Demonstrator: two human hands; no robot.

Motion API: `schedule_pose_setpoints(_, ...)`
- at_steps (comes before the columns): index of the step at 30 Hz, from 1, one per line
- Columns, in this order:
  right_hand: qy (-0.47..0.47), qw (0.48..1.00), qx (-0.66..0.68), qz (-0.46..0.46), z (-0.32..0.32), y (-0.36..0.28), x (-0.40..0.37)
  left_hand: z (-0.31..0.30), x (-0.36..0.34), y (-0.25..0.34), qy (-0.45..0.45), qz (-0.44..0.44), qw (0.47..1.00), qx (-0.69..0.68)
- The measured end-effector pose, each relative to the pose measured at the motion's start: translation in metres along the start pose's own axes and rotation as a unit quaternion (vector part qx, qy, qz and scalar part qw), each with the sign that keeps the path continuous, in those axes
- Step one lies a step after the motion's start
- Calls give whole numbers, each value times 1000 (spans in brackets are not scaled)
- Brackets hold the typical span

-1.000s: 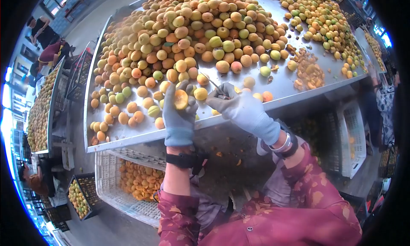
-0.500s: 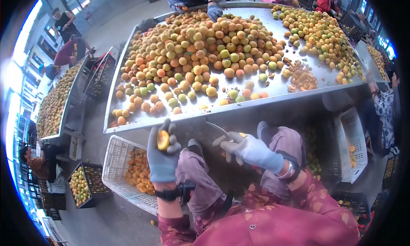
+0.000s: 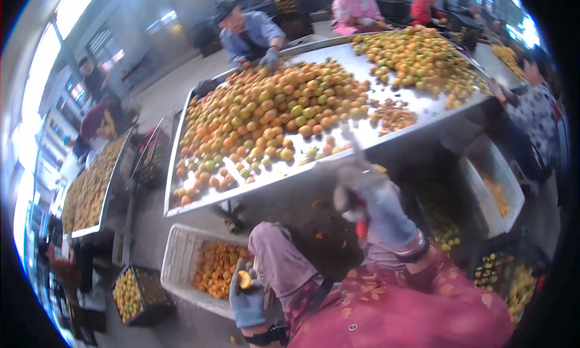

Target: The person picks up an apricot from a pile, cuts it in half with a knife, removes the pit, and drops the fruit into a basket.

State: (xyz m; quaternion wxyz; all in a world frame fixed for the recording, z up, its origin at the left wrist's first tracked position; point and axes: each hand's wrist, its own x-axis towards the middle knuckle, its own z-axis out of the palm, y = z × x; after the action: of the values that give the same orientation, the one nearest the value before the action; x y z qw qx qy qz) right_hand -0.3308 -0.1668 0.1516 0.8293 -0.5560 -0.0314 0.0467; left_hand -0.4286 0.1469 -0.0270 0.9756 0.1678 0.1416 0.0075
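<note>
My left hand (image 3: 248,296), in a grey glove, holds a cut orange fruit half (image 3: 244,280) over the right edge of a white crate (image 3: 175,257) that contains many orange fruit pieces (image 3: 212,268). My right hand (image 3: 377,206), gloved and blurred by motion, is raised near the front edge of the metal table (image 3: 272,185). Its fingers are wrapped round a knife (image 3: 353,139), whose blurred blade points up toward the table; a red part shows below the hand. A large heap of whole fruit (image 3: 260,106) lies on the table.
Across the table a person in blue (image 3: 251,37) reaches into the heap. Another person (image 3: 534,112) sits at the right, by a white crate (image 3: 495,188). A black crate of fruit (image 3: 130,293) stands on the floor at the left. A second fruit-covered table (image 3: 96,188) is further left.
My left hand has moved down beside the white crate with the fruit half. The right hand has risen with the knife toward the table edge. The view has tilted and shifted.
</note>
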Motion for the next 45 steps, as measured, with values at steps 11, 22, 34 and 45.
schedule_pose_setpoints(11, -237, 918, -273, 163, 26, 103, -27, 32, -17, -19, -43, 22, 999, -4)
schedule_pose_setpoints(22, -282, 870, -344, 215, 61, 123, -26, -16, -15, -16, -62, -19, 984, -167)
schedule_pose_setpoints(34, -311, 830, -407, 222, 85, 163, -24, -29, -25, -11, 123, 92, 987, 51)
schedule_pose_setpoints(45, -379, 790, -475, 88, 100, 189, -47, -11, -31, -13, 241, 182, 934, 192)
